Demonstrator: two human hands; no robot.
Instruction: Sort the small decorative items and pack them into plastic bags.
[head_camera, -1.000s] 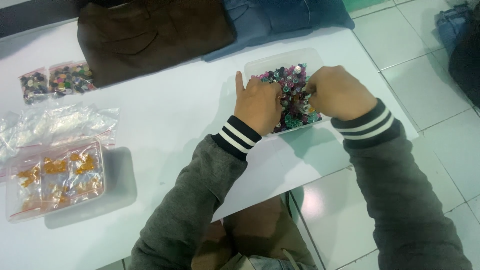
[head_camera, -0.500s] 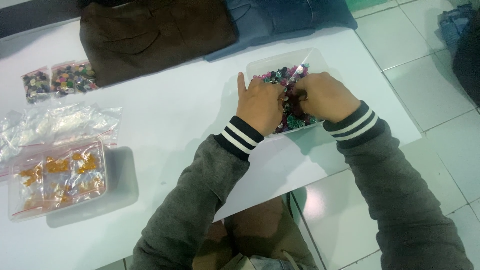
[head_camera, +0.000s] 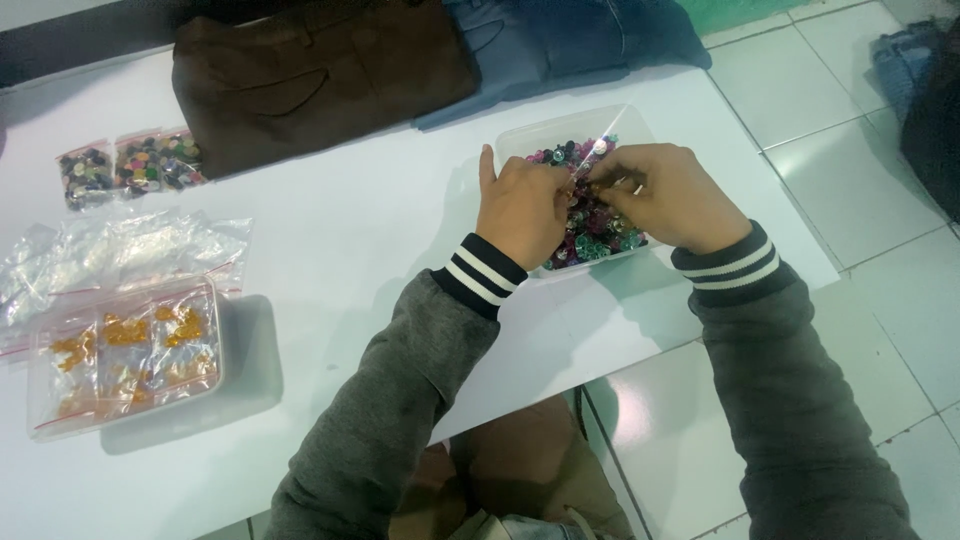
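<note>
From my remote seat I take in the white table (head_camera: 350, 230) first, which fills most of the frame and carries everything in play. Across the top of the frame lie a folded brown garment (head_camera: 310, 75) and, beside it on the right, a folded blue denim garment (head_camera: 570, 45), pushed back so the working surface stays free. At lower left sits a clear tray (head_camera: 125, 355) holding small bags of orange pieces, with loose empty zip bags (head_camera: 120, 250) just above it and two filled bags of mixed buttons (head_camera: 130, 165) at upper left, apparently set aside as finished lots.

Right of centre is the clear plastic container (head_camera: 555, 135) of multicoloured buttons (head_camera: 590, 235). Both hands hover over it, which keeps whatever they pick within reach. My left hand (head_camera: 520, 210) is curled, thumb raised, fingertips meeting the right. My right hand (head_camera: 670, 195) is closed in a pinch on something small and pale between the two hands; I cannot tell what it is.
</note>
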